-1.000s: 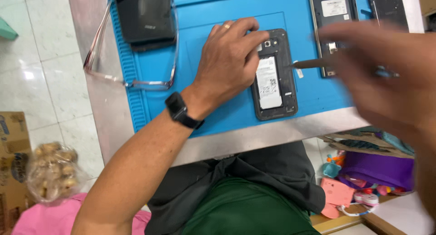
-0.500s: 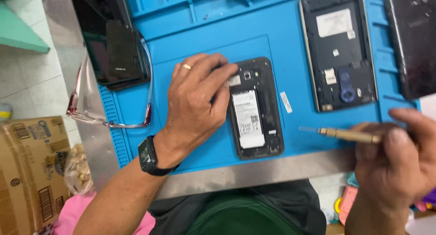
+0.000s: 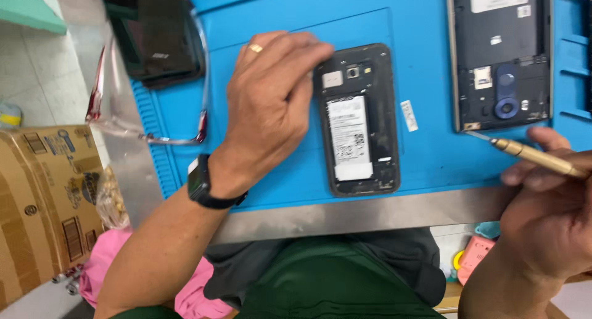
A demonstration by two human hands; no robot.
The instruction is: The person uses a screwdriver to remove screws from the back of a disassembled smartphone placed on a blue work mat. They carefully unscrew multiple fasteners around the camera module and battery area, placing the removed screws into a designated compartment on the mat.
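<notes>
We see our left hand (image 3: 271,103) laid flat, fingers spread a little, on the blue work mat (image 3: 425,158) that covers the counter (image 3: 370,214); its fingertips (image 3: 317,53) press on the top left corner of an opened black phone (image 3: 359,118). That phone lies back-up near the front edge of the counter, its rear cover off and its white-labelled battery showing. The left wrist carries a black watch (image 3: 200,182), and one finger a gold ring (image 3: 255,48).

Our right hand (image 3: 549,214) is at the front right corner, fingers closed around a brass-coloured screwdriver (image 3: 536,157). The thin tip reaches the lower left corner of a second opened phone (image 3: 501,53), which lies toward the back right of the mat, well apart from the first.

Between the two phones a small white sticker (image 3: 409,115) lies on the mat. At the back left edge sit a dark phone (image 3: 157,35) and a pair of glasses (image 3: 148,118) with reddish arms. A cardboard box (image 3: 43,208) stands on the floor to the left.
</notes>
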